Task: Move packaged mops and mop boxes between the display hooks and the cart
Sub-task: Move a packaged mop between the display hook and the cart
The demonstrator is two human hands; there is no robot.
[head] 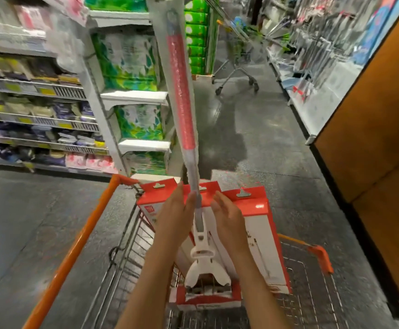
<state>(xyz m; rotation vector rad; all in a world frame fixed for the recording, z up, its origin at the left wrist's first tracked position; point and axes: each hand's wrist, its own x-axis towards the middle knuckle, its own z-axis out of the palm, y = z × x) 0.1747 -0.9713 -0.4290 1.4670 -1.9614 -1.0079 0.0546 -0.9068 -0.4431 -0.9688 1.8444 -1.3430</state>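
Note:
A packaged mop [180,96] with a red handle in clear plastic stands upright in the orange-railed cart [79,236], its white head [205,267] low in the basket. My left hand [177,214] touches the grey shaft from the left with straight fingers. My right hand [227,216] hovers just right of the shaft, fingers straight, a small gap between them and the shaft. Red and white mop boxes [253,224] with hang tabs stand upright in the cart behind and beside the mop.
Shelves of packaged goods [37,110] run along the left, with green paper packs [132,65] on the end unit. A second trolley [236,58] stands farther down the aisle. A display of hanging mops [324,43] lines the right, next to an orange panel [371,129].

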